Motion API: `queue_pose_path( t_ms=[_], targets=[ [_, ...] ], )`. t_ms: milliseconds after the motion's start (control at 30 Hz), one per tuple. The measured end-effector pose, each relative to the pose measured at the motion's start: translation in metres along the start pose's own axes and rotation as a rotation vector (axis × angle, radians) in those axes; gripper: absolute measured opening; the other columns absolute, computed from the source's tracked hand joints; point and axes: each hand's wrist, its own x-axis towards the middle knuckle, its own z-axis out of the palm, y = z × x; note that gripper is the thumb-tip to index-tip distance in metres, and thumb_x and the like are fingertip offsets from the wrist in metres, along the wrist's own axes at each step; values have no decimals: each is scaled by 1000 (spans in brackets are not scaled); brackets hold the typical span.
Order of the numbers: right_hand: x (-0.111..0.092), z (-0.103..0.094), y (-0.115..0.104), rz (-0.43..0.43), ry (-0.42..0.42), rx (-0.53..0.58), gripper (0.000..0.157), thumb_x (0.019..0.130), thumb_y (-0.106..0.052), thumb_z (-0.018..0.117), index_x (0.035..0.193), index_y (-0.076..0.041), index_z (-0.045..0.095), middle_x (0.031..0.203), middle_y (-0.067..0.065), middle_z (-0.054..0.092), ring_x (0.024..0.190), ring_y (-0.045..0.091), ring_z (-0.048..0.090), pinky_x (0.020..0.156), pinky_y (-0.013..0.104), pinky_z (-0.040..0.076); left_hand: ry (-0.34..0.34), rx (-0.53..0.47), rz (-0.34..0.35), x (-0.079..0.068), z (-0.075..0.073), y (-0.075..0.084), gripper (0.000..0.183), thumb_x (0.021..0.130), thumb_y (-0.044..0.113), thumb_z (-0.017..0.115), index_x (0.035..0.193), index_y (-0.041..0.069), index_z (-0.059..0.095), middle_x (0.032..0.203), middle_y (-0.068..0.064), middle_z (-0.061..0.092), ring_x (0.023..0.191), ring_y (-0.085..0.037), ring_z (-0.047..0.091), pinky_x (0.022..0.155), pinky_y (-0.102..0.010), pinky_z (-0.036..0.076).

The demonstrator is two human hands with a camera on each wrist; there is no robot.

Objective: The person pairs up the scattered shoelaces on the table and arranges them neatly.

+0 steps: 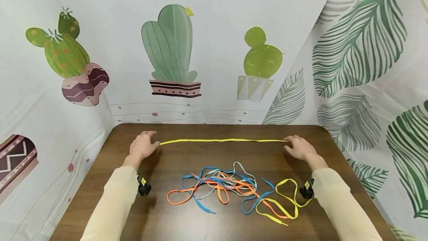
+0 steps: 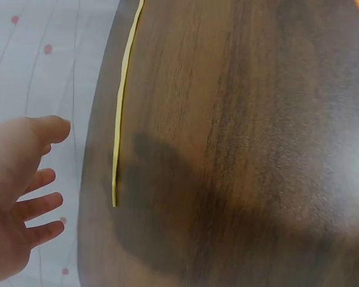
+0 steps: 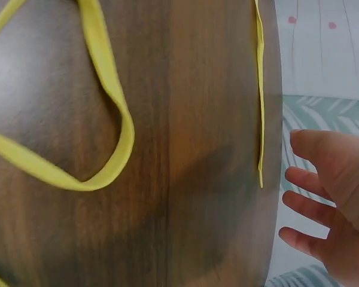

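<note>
A flat yellow shoelace (image 1: pixel 214 140) lies stretched nearly straight from left to right along the far part of the table. My left hand (image 1: pixel 143 145) is at its left end, thumb and fingers apart with nothing between them; the lace tip (image 2: pixel 115 197) lies free on the wood in the left wrist view. Over at the other end, my right hand (image 1: pixel 300 148) hovers with its fingers loosely spread and holds nothing. The right wrist view shows that end (image 3: pixel 261 176) lying free beside the fingers (image 3: pixel 308 179).
Nearer the front of the brown wooden table (image 1: pixel 187 226) lies a tangle of blue (image 1: pixel 204 205), orange (image 1: pixel 177 198) and pale green laces (image 1: pixel 239 166). Another yellow lace (image 1: pixel 294 196) loops at its right, close to my right wrist. A patterned cloth (image 1: pixel 214 47) hangs behind the table.
</note>
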Motion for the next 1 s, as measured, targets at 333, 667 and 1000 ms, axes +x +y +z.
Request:
queue_pose_path(
  t_ms=[333,667,1000],
  targets=[
    [-24,3,-8,-88,56,-2,36,86,-19,60,119,-5,57,117,23,54,102,43,55,74,55,46,73,65,142,-17,-1,15,53,84,26,62,131,6,48,130,-24,46,112,-45,47,87,-58,39],
    [-45,12,-16,-174,137,-36,34,82,-17,66,113,-5,62,109,18,60,91,37,60,65,49,49,92,74,221,-31,1,28,54,84,30,64,131,9,48,133,-19,46,115,-42,47,91,-56,39],
    [-66,22,-18,-208,173,-43,31,80,-17,68,109,-7,64,105,13,63,86,33,62,61,43,50,138,63,310,-48,7,45,54,82,28,67,129,9,51,132,-16,48,113,-38,49,87,-54,41]
  ],
)
